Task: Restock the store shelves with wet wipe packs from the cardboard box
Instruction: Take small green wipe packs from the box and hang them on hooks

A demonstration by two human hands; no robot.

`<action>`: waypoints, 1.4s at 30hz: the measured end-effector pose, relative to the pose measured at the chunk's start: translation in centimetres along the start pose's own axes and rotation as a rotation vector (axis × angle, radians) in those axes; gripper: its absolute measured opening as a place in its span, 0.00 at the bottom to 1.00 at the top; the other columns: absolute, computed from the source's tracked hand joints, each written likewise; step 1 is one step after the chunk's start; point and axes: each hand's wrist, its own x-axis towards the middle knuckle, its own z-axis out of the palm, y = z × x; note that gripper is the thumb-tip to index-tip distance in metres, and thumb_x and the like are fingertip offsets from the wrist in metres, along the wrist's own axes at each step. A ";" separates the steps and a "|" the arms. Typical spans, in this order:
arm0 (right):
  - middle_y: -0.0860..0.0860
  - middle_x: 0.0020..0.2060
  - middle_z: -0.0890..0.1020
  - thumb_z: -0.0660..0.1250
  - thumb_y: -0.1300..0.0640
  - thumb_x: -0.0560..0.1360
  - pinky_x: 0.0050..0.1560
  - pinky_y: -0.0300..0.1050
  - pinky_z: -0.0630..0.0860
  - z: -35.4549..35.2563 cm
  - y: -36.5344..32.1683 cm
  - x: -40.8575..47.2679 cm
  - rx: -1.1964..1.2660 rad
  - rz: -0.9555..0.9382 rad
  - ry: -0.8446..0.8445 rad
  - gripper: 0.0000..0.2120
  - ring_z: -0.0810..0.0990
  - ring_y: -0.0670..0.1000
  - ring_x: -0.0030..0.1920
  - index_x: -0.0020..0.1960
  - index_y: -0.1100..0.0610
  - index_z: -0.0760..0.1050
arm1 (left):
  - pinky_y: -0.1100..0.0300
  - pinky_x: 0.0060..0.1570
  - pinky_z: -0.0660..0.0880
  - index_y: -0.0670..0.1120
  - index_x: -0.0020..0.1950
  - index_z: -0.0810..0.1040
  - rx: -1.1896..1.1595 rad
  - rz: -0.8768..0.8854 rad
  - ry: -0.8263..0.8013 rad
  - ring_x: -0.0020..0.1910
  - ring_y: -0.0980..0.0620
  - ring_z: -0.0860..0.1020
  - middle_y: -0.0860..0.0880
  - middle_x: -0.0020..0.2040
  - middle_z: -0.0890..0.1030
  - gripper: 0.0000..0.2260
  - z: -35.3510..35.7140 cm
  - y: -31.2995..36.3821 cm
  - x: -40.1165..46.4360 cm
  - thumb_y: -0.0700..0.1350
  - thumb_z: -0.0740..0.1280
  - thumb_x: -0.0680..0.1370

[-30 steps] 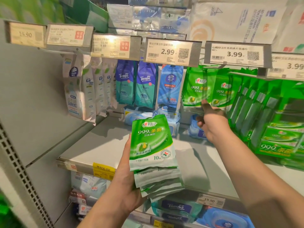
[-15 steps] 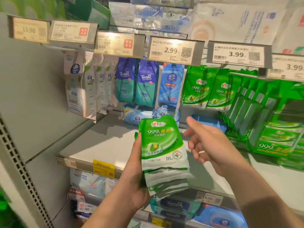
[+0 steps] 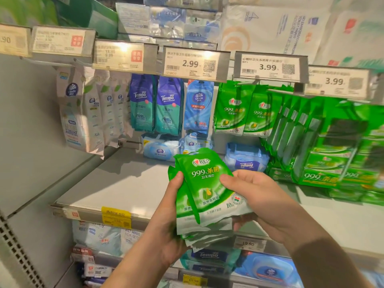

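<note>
My left hand (image 3: pixel 166 221) grips a fanned stack of green wet wipe packs (image 3: pixel 193 227) from below and the left side, in front of the middle shelf (image 3: pixel 116 188). My right hand (image 3: pixel 255 196) pinches the top green pack (image 3: pixel 207 183) at its right edge, thumb on its face and fingers under it. The same green packs hang on pegs (image 3: pixel 243 113) up and to the right, under a 3.99 price tag (image 3: pixel 268 67). The cardboard box is out of view.
White Vinda packs (image 3: pixel 83 113), Tempo packs (image 3: pixel 155 104) and a blue pack (image 3: pixel 198 107) hang at left. Blue wipe bundles (image 3: pixel 245 161) lie at the shelf's back. Green multipacks (image 3: pixel 332 146) crowd the right. More stock sits on the lower shelf (image 3: pixel 207 258).
My right hand has come back from the hanging green packs to the stack and taken hold of its top pack. The stack has shifted slightly right.
</note>
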 end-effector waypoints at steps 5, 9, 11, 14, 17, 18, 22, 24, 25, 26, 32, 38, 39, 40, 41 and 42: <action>0.64 0.40 0.85 0.65 0.53 0.82 0.22 0.43 0.75 -0.7 0.2 -1.0 0.155 -0.077 0.054 0.13 0.80 0.57 0.27 0.53 0.65 0.77 | 0.44 0.56 0.76 0.44 0.59 0.86 -0.009 0.036 0.013 0.51 0.36 0.85 0.36 0.59 0.84 0.26 0.3 -0.2 -0.2 0.63 0.64 0.76; 0.59 0.39 0.85 0.64 0.52 0.83 0.23 0.44 0.70 -1.6 1.0 -1.2 0.228 -0.242 0.281 0.14 0.78 0.56 0.26 0.58 0.64 0.75 | 0.45 0.55 0.77 0.45 0.54 0.88 -0.045 0.074 0.058 0.45 0.38 0.86 0.39 0.54 0.86 0.24 0.1 -0.3 0.1 0.62 0.67 0.73; 0.57 0.40 0.85 0.63 0.53 0.84 0.26 0.47 0.71 -2.2 1.2 -1.4 0.241 -0.340 0.400 0.13 0.79 0.56 0.28 0.60 0.62 0.74 | 0.47 0.48 0.80 0.47 0.44 0.90 -0.056 0.078 0.044 0.39 0.40 0.86 0.40 0.51 0.87 0.21 0.1 -0.3 0.3 0.62 0.67 0.73; 0.54 0.41 0.86 0.61 0.55 0.85 0.26 0.46 0.75 -2.9 1.1 -2.0 0.212 -0.480 0.535 0.08 0.81 0.53 0.33 0.59 0.60 0.74 | 0.55 0.33 0.82 0.50 0.34 0.88 -0.066 0.117 0.039 0.35 0.48 0.86 0.44 0.46 0.88 0.21 0.2 -0.2 -0.3 0.56 0.64 0.80; 0.48 0.43 0.86 0.62 0.57 0.85 0.39 0.48 0.80 -3.6 0.9 -2.4 0.222 -0.604 0.630 0.04 0.84 0.48 0.42 0.58 0.55 0.74 | 0.60 0.51 0.82 0.60 0.55 0.86 -0.027 0.154 0.024 0.52 0.60 0.85 0.60 0.54 0.86 0.09 0.0 -0.3 -0.1 0.49 0.68 0.81; 0.46 0.43 0.86 0.62 0.57 0.85 0.44 0.50 0.81 -3.9 0.8 -2.5 0.218 -0.637 0.655 0.04 0.83 0.47 0.44 0.57 0.53 0.74 | 0.59 0.59 0.80 0.58 0.58 0.84 -0.065 0.134 0.034 0.56 0.58 0.84 0.60 0.55 0.86 0.09 0.1 -0.3 0.0 0.51 0.68 0.81; 0.46 0.46 0.86 0.64 0.52 0.82 0.50 0.55 0.80 -4.7 0.5 -2.3 0.233 -0.700 0.714 0.04 0.83 0.51 0.48 0.56 0.48 0.74 | 0.39 0.69 0.71 0.47 0.50 0.89 -0.066 0.041 0.011 0.53 0.38 0.84 0.40 0.57 0.86 0.23 1.6 -0.3 0.1 0.64 0.69 0.71; 0.46 0.45 0.86 0.63 0.48 0.80 0.46 0.56 0.79 -4.9 0.0 -1.9 0.240 -0.667 0.746 0.06 0.83 0.54 0.47 0.55 0.46 0.74 | 0.40 0.65 0.73 0.47 0.55 0.88 -0.058 0.061 0.050 0.53 0.38 0.83 0.40 0.58 0.85 0.25 2.1 -0.2 -0.2 0.64 0.70 0.70; 0.45 0.44 0.86 0.63 0.48 0.81 0.42 0.52 0.79 -5.0 -0.3 -1.8 0.234 -0.646 0.759 0.05 0.83 0.53 0.45 0.55 0.46 0.73 | 0.41 0.62 0.74 0.46 0.55 0.88 -0.080 0.058 0.049 0.53 0.38 0.83 0.40 0.58 0.85 0.25 2.2 -0.2 -0.1 0.64 0.70 0.70; 0.44 0.42 0.86 0.63 0.49 0.82 0.36 0.47 0.79 -5.2 -0.5 -1.5 0.236 -0.622 0.769 0.03 0.83 0.52 0.43 0.55 0.46 0.73 | 0.41 0.62 0.75 0.46 0.54 0.88 -0.091 0.060 0.055 0.53 0.38 0.83 0.40 0.58 0.85 0.25 2.3 -0.3 -0.1 0.63 0.70 0.70; 0.60 0.51 0.82 0.61 0.49 0.85 0.25 0.38 0.73 -5.9 -0.1 -0.6 0.224 -0.501 0.825 0.11 0.79 0.56 0.41 0.64 0.53 0.72 | 0.36 0.69 0.70 0.46 0.48 0.89 -0.071 0.066 0.044 0.48 0.38 0.85 0.39 0.55 0.86 0.22 2.4 -0.4 -0.3 0.64 0.70 0.72; 0.57 0.46 0.84 0.61 0.49 0.85 0.24 0.41 0.72 -6.0 0.2 -0.1 0.259 -0.463 0.819 0.04 0.79 0.53 0.35 0.54 0.49 0.72 | 0.43 0.55 0.78 0.47 0.47 0.89 -0.036 0.066 0.072 0.42 0.38 0.86 0.39 0.54 0.86 0.22 1.9 -0.3 -0.3 0.64 0.70 0.71; 0.56 0.44 0.84 0.62 0.50 0.85 0.25 0.43 0.72 -5.9 0.2 0.0 0.280 -0.463 0.791 0.04 0.78 0.52 0.34 0.53 0.49 0.72 | 0.43 0.55 0.78 0.47 0.49 0.89 -0.027 0.063 0.080 0.43 0.38 0.86 0.39 0.55 0.86 0.23 1.8 -0.3 -0.3 0.65 0.70 0.71; 0.53 0.41 0.84 0.63 0.51 0.84 0.28 0.44 0.71 -5.9 0.6 0.0 0.330 -0.461 0.750 0.03 0.78 0.51 0.33 0.52 0.50 0.73 | 0.43 0.55 0.78 0.47 0.51 0.89 -0.019 0.063 0.084 0.44 0.38 0.86 0.39 0.56 0.86 0.24 1.7 -0.3 -0.3 0.65 0.69 0.71; 0.50 0.39 0.83 0.65 0.53 0.83 0.30 0.45 0.70 -5.7 0.8 0.1 0.415 -0.440 0.704 0.02 0.77 0.50 0.33 0.53 0.50 0.73 | 0.43 0.55 0.78 0.47 0.54 0.88 -0.016 0.067 0.083 0.45 0.38 0.86 0.39 0.57 0.85 0.24 1.6 -0.3 -0.3 0.65 0.69 0.71; 0.49 0.39 0.82 0.67 0.55 0.82 0.33 0.45 0.70 -5.6 1.2 0.2 0.519 -0.410 0.659 0.05 0.76 0.49 0.34 0.55 0.51 0.72 | 0.44 0.55 0.78 0.47 0.57 0.87 -0.013 0.068 0.085 0.47 0.38 0.85 0.39 0.58 0.85 0.25 1.6 -0.3 -0.3 0.65 0.69 0.71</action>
